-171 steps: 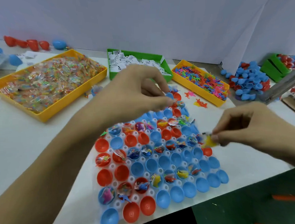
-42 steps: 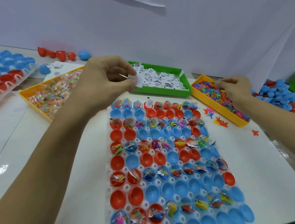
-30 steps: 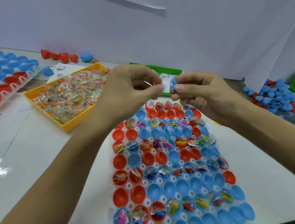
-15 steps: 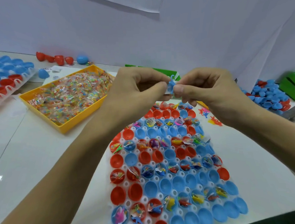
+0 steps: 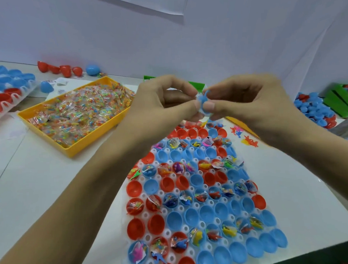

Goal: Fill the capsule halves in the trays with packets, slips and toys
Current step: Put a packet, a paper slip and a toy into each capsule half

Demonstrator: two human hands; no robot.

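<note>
Hands lower — both pinching blue toy (image 5: 203,102)

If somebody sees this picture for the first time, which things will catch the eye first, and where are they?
First, the two hands, left hand and right hand, meeting mid-frame and pinching a small blue toy between them. Below them lies the white tray of red and blue capsule halves, some filled. At left sits a yellow bin of colourful packets.

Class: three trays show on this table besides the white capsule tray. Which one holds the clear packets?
The yellow tray left of the hands: it is heaped with clear packets. The green tray sits mostly hidden behind the hands, and another yellow tray's edge barely shows.
</note>
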